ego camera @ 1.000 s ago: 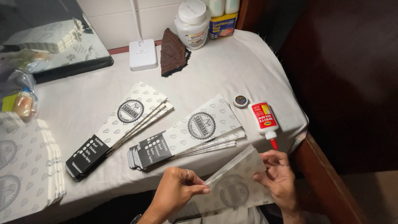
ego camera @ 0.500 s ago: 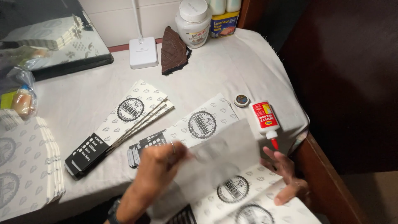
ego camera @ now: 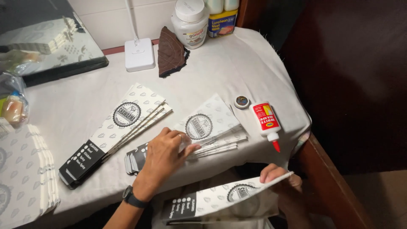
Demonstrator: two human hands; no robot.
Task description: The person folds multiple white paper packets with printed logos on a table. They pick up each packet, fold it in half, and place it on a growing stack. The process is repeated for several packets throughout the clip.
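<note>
Resting our left hand [ego camera: 167, 154] on the near stack of printed paper sleeves [ego camera: 199, 131], we have its fingers spread flat and grasping nothing, just pressing on the top sheet. Our right hand [ego camera: 277, 176] is below the edge of the surface [ego camera: 212, 74], its fingers pinched on the upper corner of a single sleeve [ego camera: 220, 201] that hangs tilted over our lap, well apart from the stacks. A second stack of sleeves [ego camera: 116, 127] lies fanned to the left, and a pile of flat white sheets [ego camera: 23, 169] sits at the far left edge. Just beside the near stack lie a white glue bottle [ego camera: 266, 123] with a red tip, on its side, and a small round cap [ego camera: 241, 101] touching nothing. We judge the risk plain enough: the held sleeve is gripped at one corner only, so it could bend, crease or slip from the fingers. The near stack is already splayed, and a sideways drag from our left hand could push sheets off the draped cloth edge. The glue bottle lies close by with its nozzle toward us; a nudge could smear glue on the cloth.
</note>
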